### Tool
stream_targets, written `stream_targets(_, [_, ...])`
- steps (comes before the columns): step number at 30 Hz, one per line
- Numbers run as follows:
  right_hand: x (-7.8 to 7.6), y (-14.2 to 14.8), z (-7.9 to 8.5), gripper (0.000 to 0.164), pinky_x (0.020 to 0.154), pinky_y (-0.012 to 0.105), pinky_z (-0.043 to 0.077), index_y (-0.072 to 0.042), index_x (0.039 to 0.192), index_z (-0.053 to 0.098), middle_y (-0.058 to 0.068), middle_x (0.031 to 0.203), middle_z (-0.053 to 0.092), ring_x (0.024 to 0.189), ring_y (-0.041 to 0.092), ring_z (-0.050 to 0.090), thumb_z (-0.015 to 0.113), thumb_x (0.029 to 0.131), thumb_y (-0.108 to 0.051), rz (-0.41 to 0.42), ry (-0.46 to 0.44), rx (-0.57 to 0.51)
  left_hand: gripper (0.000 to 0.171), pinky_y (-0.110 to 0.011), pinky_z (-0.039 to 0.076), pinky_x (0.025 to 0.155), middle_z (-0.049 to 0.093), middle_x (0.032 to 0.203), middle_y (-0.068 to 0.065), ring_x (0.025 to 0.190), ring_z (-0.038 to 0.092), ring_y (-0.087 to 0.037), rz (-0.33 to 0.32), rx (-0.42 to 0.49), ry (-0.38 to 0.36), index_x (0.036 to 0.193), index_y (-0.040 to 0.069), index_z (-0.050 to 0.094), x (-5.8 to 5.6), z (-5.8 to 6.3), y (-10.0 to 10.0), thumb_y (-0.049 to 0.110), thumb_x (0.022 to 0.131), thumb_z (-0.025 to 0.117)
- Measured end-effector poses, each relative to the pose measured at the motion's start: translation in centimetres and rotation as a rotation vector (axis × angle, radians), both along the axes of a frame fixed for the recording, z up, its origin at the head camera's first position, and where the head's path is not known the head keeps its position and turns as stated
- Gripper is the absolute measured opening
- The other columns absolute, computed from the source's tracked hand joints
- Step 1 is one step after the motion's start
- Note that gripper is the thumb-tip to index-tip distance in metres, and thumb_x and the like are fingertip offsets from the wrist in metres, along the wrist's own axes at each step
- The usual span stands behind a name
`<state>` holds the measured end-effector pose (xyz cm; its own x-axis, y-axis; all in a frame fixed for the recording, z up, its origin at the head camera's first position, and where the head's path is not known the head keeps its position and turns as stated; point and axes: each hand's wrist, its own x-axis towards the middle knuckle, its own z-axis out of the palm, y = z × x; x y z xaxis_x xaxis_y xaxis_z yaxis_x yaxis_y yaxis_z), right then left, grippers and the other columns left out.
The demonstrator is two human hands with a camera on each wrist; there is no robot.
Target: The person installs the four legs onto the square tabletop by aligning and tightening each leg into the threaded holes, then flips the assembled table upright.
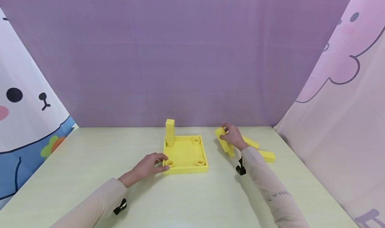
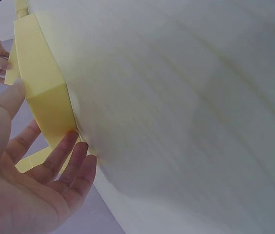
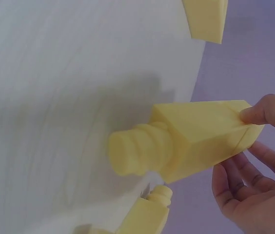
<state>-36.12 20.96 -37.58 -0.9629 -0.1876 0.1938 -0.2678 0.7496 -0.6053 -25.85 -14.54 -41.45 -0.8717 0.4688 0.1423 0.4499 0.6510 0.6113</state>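
Note:
A square yellow tabletop [image 1: 183,156] lies with its raised rim and round corner sockets facing up. At its far left corner a yellow leg [image 1: 170,129] stands upright. My left hand [image 1: 146,166] grips the near left corner, thumb on one side and fingers on the other, as the left wrist view shows on the tabletop [image 2: 52,109]. To the right of it, my right hand [image 1: 235,138] pinches another table leg [image 1: 222,140] near its plain end. That leg [image 3: 196,136] tilts, its threaded end pointing down toward the table in the right wrist view.
Two loose yellow legs lie right of my right hand, one leg [image 1: 251,143] farther back and another leg [image 1: 267,156] partly behind the sleeve. A purple cloth [image 1: 192,57] hangs along the table's back edge, and printed curtains [image 1: 346,128] flank the sides.

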Motion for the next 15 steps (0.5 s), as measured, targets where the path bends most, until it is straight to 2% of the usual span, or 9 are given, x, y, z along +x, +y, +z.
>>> stream_targets(7, [0.27, 0.04, 0.49, 0.047, 0.071, 0.035, 0.053, 0.004, 0.121, 0.049, 0.025, 0.108, 0.057, 0.095, 0.034, 0.058, 0.064, 0.079, -0.008, -0.017, -0.032, 0.006, 0.031, -0.043, 0.05, 0.085, 0.064, 0.102, -0.007, 0.096, 0.058, -0.026, -0.007, 0.007, 0.003, 0.103, 0.004, 0.062, -0.03, -0.14, -0.13, 0.027, 0.083, 0.067])
stream_targets(15, [0.56, 0.29, 0.82, 0.046, 0.071, 0.036, 0.053, 0.002, 0.12, 0.05, 0.024, 0.106, 0.057, 0.091, 0.033, 0.06, 0.065, 0.078, -0.007, -0.013, -0.026, -0.014, 0.03, -0.044, 0.05, 0.085, 0.065, 0.102, -0.007, 0.097, 0.058, -0.027, -0.005, 0.013, 0.001, 0.103, 0.005, 0.062, 0.11, -0.15, -0.07, 0.027, 0.083, 0.067])
